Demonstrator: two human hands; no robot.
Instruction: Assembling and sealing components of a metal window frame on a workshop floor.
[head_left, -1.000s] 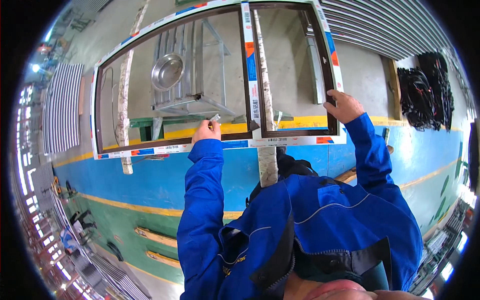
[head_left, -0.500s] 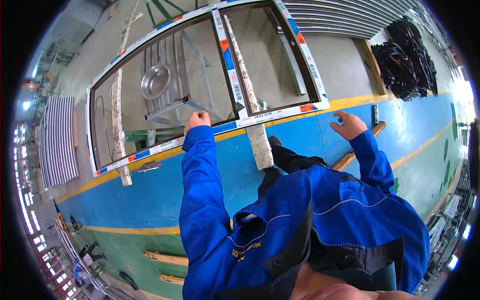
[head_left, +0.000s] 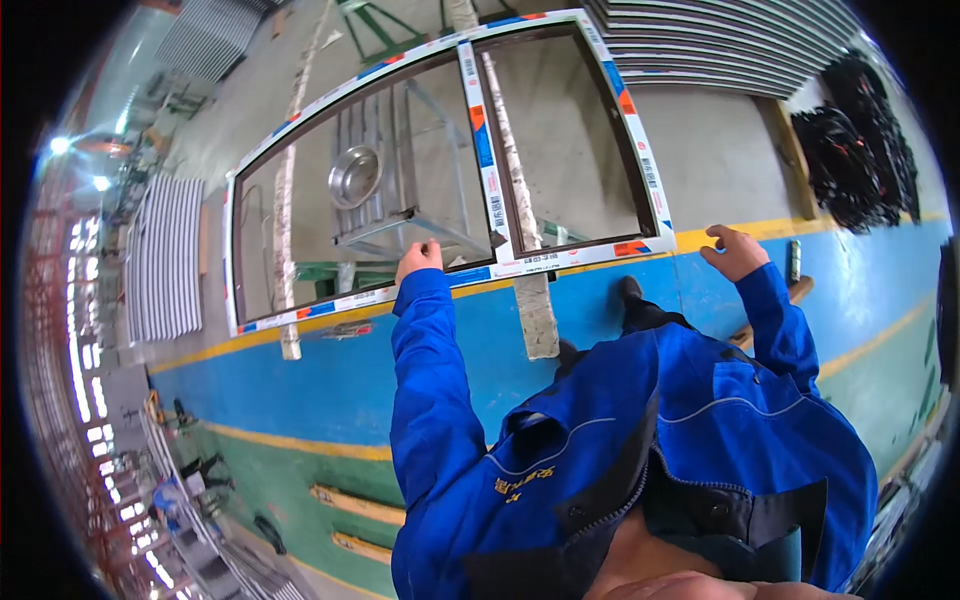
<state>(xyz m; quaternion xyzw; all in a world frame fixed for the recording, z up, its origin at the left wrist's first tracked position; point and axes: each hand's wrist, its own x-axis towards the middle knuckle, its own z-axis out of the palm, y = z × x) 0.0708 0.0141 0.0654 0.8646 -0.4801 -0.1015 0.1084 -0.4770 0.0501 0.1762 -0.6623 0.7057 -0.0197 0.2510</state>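
Note:
A large rectangular window frame (head_left: 582, 256), covered in white, blue and orange protective film, lies across two wrapped support bars (head_left: 537, 318). An upright divider (head_left: 480, 135) splits it into a wider left opening and a narrower right one. At the near rail, left of the divider, my left hand (head_left: 420, 260) is closed with its fingers curled over the edge. My right hand (head_left: 735, 252) hangs off the frame's near right corner, fingers apart and loosely bent, holding nothing.
Beneath the left opening stands a metal rack (head_left: 385, 225) bearing a round metal bowl (head_left: 355, 177). Stacked metal profiles (head_left: 720, 40) lie at the far right, beside a heap of black strips (head_left: 850, 145). More striped profiles (head_left: 165, 258) stand left. A wooden beam (head_left: 797, 290) lies near my right arm.
The whole view has shifted, so frame and hands appear further right. A pale metal strip seen through the right opening no longer shows. My left hand stays at the near rail.

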